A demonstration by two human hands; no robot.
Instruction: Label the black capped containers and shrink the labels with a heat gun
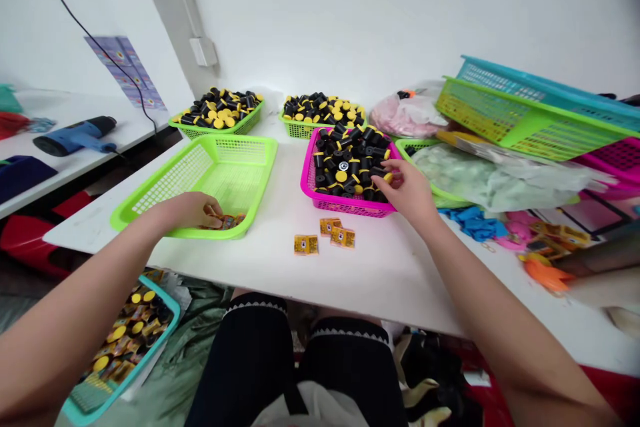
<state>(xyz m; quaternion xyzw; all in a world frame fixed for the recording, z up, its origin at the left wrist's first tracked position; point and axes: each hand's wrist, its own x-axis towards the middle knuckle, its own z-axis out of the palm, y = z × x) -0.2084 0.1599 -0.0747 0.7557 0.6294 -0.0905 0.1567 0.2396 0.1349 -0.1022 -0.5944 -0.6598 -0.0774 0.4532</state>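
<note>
My left hand (197,211) reaches into the near end of a light green basket (273,167), its fingers closed on small orange packets (233,221) lying there. At the right edge of a pink basket (345,207), my right hand (397,183) pinches a black and yellow spool-like piece (384,177). Many black pieces with yellow ends (341,175) fill that pink basket. Between the baskets and the table's front edge lie a few orange packets (306,245), separate from the hands.
Two green baskets (250,121) of black and yellow pieces stand at the back. Stacked baskets (515,117) and plastic bags (465,170) crowd the right. A blue heat gun (80,135) lies on the left table. A teal basket (173,320) sits below the table.
</note>
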